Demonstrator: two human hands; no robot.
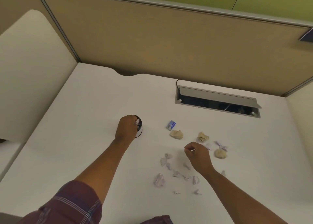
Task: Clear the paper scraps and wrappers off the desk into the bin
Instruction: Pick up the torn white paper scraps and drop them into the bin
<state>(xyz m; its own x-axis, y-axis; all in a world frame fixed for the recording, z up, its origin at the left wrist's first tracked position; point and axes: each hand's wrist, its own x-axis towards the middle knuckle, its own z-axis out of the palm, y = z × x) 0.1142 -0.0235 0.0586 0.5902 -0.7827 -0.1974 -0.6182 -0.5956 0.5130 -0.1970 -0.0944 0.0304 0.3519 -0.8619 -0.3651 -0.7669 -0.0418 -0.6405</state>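
Observation:
A small dark round bin (139, 130) stands on the white desk (88, 139), mostly hidden by my left hand (127, 128). That hand is over the bin's mouth, fingers closed on a white paper scrap (137, 122). My right hand (197, 153) hovers over the litter to the right, pinching a thin white scrap (192, 150). Several crumpled white and lilac scraps (159, 180) lie in front of it. Three tan paper balls (176, 134) and a blue wrapper (170, 125) lie beyond it.
An open cable hatch (217, 101) with a raised grey lid is set into the desk at the back right. Beige partition walls (169, 45) close off the back and left. A cream chair back (25, 71) stands to the left of the desk.

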